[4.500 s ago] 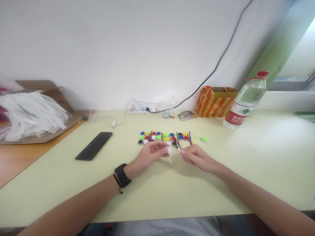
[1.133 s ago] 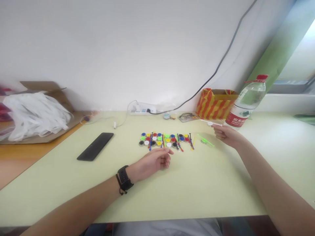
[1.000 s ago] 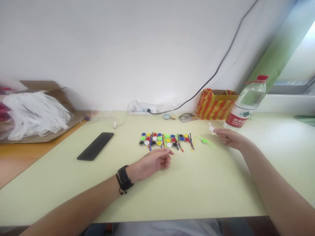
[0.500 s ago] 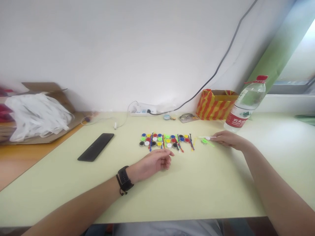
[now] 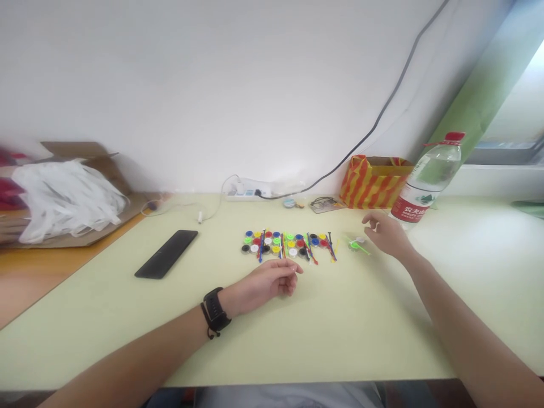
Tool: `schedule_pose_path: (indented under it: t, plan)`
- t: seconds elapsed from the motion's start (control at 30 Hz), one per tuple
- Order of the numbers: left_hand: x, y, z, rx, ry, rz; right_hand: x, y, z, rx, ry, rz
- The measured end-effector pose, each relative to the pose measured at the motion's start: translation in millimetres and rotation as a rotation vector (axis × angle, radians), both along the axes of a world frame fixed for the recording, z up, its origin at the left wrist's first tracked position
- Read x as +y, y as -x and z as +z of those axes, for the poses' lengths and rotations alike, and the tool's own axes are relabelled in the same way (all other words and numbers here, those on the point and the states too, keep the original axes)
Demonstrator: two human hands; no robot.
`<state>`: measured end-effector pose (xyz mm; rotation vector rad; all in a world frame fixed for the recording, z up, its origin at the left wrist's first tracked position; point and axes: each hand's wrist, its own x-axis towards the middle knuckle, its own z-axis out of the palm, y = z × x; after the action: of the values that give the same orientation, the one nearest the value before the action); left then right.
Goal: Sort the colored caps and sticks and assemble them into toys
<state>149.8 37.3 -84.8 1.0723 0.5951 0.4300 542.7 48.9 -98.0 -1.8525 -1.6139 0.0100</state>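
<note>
Several small round pieces in blue, yellow, red, green, white and black lie in rows at the middle of the table, with thin coloured sticks between and beside them. My left hand rests just in front of these rows, fingers loosely curled with nothing visible in them. To the right of the rows lies a green round piece with a thin green stick and something small and white on it. My right hand is raised behind and right of that piece, fingers bent and apart, holding nothing visible.
A black phone-like slab lies at the left. Behind are a power strip, a striped bag and a water bottle. An open carton with white strips stands far left; part of another hand shows there.
My right hand has moved up and slightly left, off the small white items, whose white stick has shifted. My left hand has barely moved.
</note>
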Motion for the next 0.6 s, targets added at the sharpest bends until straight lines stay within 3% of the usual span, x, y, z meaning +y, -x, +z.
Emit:
schedule_pose_path:
  t: [0.1,0.3,0.43,0.6]
  plan:
    - [0,0,0.7,0.001,-0.003,-0.005,-4,36,5.1,-0.011,-0.012,0.137]
    - [-1,0,1.1,0.013,-0.01,-0.007,-15,94,-1.2,-0.148,0.135,0.352]
    - [-1,0,0.4,0.023,-0.009,-0.003,-16,104,-7.1,-0.252,0.193,0.319]
    - [-1,-1,0.7,0.02,-0.015,-0.003,-15,101,-7.4,-0.151,0.262,0.311]
